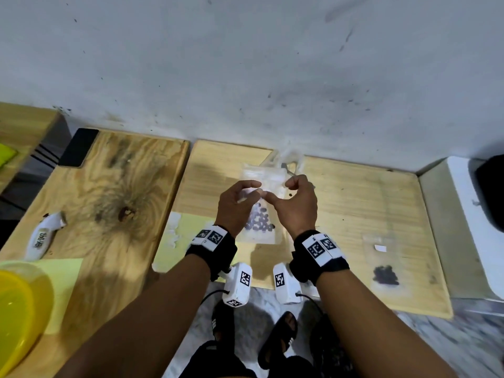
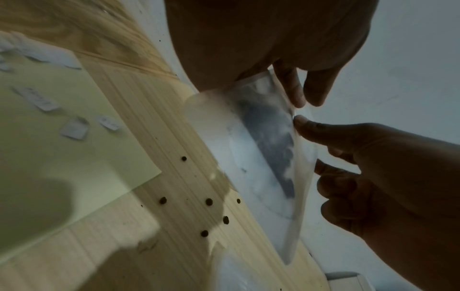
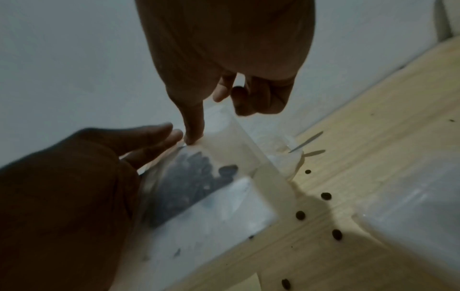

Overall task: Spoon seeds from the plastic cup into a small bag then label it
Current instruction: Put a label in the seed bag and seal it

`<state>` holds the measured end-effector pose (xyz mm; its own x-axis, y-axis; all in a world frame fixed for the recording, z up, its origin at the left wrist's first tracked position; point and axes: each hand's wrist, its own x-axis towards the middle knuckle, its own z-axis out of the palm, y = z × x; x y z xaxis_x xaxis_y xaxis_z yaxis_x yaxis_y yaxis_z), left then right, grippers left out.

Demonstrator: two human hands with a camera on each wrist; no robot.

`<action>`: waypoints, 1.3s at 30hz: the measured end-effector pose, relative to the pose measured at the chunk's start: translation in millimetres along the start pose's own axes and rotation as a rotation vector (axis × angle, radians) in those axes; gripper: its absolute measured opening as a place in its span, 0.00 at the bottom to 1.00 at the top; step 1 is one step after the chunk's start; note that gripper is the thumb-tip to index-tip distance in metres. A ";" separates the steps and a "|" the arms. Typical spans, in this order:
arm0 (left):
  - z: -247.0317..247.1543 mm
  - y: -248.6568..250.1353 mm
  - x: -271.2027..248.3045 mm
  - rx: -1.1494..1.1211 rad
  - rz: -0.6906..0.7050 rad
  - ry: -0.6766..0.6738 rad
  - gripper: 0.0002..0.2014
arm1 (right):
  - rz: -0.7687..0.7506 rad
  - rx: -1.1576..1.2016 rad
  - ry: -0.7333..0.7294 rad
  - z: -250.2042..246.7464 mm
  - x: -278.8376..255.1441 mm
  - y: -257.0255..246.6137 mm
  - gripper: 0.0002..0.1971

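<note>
Both hands hold a small clear bag [image 1: 259, 236] upright above the light wooden board [image 1: 354, 208]; dark seeds [image 1: 259, 222] fill its lower half. My left hand [image 1: 252, 190] pinches the bag's top edge from the left. My right hand [image 1: 278, 192] pinches the same edge from the right, thumb against the plastic. In the right wrist view the thumb [image 3: 193, 133] presses the bag [image 3: 224, 206] beside the left hand's fingers [image 3: 159, 135]. Behind the hands stands the clear plastic cup [image 1: 286, 159], with a spoon [image 3: 306, 141] in it.
Loose seeds [image 2: 209, 201] lie scattered on the board under the bag. A yellow sheet [image 1: 185, 236] with white labels lies on the left. Another bag [image 1: 384, 266] of seeds with a white label lies on the right. A yellow bowl [image 1: 16, 309] is at far left.
</note>
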<state>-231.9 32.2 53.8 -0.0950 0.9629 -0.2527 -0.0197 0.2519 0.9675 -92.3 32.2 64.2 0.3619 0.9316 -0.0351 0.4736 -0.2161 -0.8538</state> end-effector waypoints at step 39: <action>268.6 -85.1 -58.3 0.185 -0.557 -0.547 0.26 | 0.539 -0.253 -0.031 -229.5 -9.1 233.5 0.13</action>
<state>42.7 -19.3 -15.1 0.3821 0.5896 -0.7116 0.2492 0.6757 0.6938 199.2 -93.9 -15.6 0.5829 0.6783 -0.4474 0.4079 -0.7204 -0.5609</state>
